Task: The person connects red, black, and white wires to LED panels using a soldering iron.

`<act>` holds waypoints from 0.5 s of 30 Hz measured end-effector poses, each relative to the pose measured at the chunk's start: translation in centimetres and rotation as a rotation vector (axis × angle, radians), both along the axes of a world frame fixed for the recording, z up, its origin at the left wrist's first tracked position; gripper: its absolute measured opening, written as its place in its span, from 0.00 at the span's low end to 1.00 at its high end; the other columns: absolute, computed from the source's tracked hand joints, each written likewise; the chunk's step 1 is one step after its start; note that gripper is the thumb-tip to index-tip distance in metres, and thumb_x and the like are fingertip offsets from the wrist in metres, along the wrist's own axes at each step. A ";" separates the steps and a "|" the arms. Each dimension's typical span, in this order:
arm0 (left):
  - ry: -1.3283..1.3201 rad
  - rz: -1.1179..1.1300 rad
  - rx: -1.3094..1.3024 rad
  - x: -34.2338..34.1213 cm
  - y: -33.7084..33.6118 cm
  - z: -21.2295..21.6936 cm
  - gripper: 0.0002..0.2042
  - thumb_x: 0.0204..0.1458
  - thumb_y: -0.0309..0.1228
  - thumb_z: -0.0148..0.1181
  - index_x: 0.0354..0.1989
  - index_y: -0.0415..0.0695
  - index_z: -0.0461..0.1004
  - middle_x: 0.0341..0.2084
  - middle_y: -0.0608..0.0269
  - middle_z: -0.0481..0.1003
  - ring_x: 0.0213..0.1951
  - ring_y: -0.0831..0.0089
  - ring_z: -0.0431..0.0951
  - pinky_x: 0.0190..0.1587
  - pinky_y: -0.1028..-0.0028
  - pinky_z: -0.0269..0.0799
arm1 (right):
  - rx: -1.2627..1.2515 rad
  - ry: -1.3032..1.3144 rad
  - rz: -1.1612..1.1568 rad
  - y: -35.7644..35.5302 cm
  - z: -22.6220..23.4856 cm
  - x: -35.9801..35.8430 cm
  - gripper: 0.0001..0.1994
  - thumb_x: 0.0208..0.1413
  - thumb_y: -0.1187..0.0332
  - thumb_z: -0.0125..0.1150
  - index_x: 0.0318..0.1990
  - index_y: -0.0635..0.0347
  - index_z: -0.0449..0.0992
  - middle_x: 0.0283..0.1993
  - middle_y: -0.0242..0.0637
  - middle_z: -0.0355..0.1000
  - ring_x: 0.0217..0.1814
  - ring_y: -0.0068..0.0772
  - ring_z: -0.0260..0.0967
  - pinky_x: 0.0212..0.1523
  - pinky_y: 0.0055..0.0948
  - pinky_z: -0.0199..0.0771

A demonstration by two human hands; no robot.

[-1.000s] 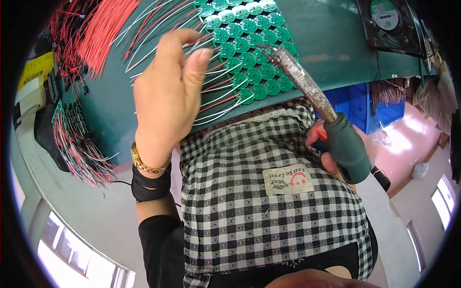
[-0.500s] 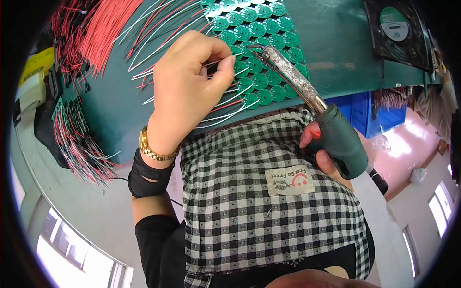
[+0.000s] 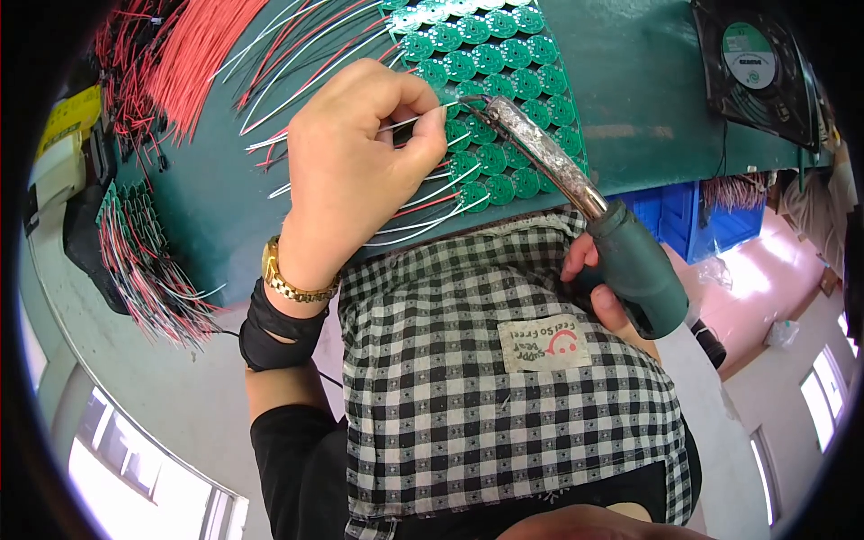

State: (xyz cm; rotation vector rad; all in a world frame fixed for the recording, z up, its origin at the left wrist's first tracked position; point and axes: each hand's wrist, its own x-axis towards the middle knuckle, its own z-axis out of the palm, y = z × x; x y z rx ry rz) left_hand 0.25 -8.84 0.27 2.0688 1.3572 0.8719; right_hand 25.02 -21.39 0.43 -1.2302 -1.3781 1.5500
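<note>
My left hand [image 3: 360, 148] is closed in a pinch on a thin white wire [image 3: 405, 122] above the sheet of round green circuit boards [image 3: 487, 58]. That wire's end lies over one of the boards. In my right hand [image 3: 616, 313], partly hidden behind the handle, is a soldering iron [image 3: 641, 265] with a dark green grip and a scorched metal barrel. Its bent dark tip meets the white wire's end, or nearly so; I cannot tell whether they touch. Several white and red wires [image 3: 423, 209] run from the nearer boards out beneath my left hand.
A bundle of red wires [image 3: 202, 58] lies at the far left of the green table [image 3: 639, 108]. Wired boards [image 3: 148, 261] hang at the left edge. A black fan [image 3: 751, 72] stands at the far right, with a blue bin [image 3: 720, 225] below the table.
The soldering iron's tip has come down and slightly left to the white wire's end. My left hand keeps its pinch, shifted slightly right.
</note>
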 end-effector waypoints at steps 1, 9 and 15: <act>0.003 0.005 0.002 -0.1 -0.1 0.0 0.04 0.38 0.22 0.62 0.21 0.43 0.73 0.18 0.67 0.70 0.18 0.77 0.68 0.19 0.78 0.62 | -0.039 -0.006 0.108 0.1 0.2 0.4 0.17 0.54 0.63 0.59 0.47 0.59 0.64 0.39 0.42 0.67 0.41 0.33 0.67 0.44 0.33 0.67; -0.002 0.000 -0.013 0.2 0.1 -0.1 0.04 0.37 0.22 0.62 0.21 0.43 0.73 0.18 0.66 0.69 0.18 0.75 0.69 0.21 0.78 0.64 | -0.011 0.098 -0.001 -0.6 -0.3 0.4 0.20 0.53 0.65 0.59 0.51 0.62 0.63 0.39 0.43 0.67 0.41 0.35 0.67 0.44 0.33 0.68; 0.011 -0.011 0.026 0.2 0.2 -0.2 0.04 0.37 0.22 0.62 0.21 0.43 0.73 0.18 0.66 0.69 0.18 0.75 0.69 0.20 0.78 0.64 | 0.055 -0.037 0.034 -0.2 -0.6 0.1 0.18 0.51 0.64 0.57 0.45 0.66 0.67 0.35 0.40 0.70 0.35 0.31 0.69 0.38 0.29 0.69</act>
